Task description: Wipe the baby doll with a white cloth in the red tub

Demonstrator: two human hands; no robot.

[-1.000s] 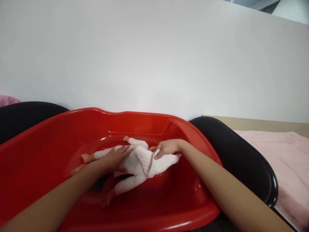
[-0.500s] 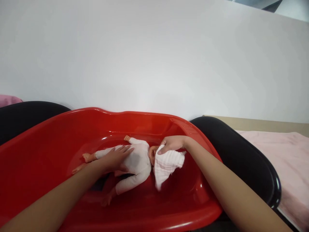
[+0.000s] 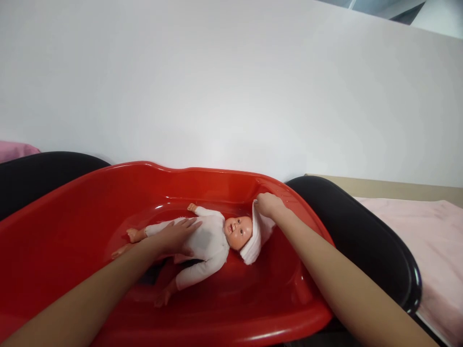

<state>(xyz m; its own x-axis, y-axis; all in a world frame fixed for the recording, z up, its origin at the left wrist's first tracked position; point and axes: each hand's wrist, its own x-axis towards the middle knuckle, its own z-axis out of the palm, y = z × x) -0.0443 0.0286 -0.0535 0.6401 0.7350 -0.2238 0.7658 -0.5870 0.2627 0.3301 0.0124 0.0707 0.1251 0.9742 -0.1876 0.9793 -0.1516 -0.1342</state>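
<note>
A baby doll [image 3: 208, 238] in a white long-sleeved suit lies on its back inside a red baby bathtub [image 3: 217, 327], head to the right. A grey patch marks the suit's chest. My left hand [image 3: 181, 235] rests on the doll's belly with its fingers stretched out. At the top of the doll's head, my right hand [image 3: 269, 205] is closed on the upper edge of a white washcloth [image 3: 258, 233], which hangs down against the crown. The doll's face is uncovered. Something dark, partly hidden, lies under the doll near my left forearm.
Black rounded surfaces flank the tub, one at the left [image 3: 50, 173] and another at the right [image 3: 347, 236]. Farther right a pink towel [image 3: 408, 226] is spread out. A pale wall [image 3: 217, 86] rises behind the tub.
My right hand has moved up and right, drawing the washcloth off the doll's face to the top of its head. My left hand stays on the belly.
</note>
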